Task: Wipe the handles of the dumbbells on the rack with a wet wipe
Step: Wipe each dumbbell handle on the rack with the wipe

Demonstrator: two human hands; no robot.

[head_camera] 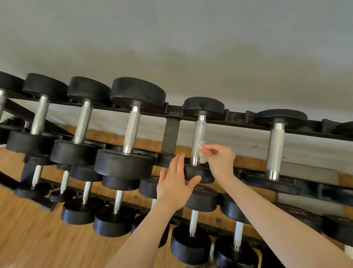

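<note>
The right hand [221, 159] pinches a small crumpled white wet wipe [202, 152] against the knurled silver steel handle [198, 139] of a black round-headed dumbbell [203, 107] lying on the upper tier of the black metal rack [171, 133]. Its grip is narrow, fingertips closed on the wipe. The left hand [175, 183] is spread wide, fingers straight, its palm near that dumbbell's front head [202, 175], holding nothing. More black dumbbells [129, 130] line both tiers above the wooden floor [16, 227].
</note>
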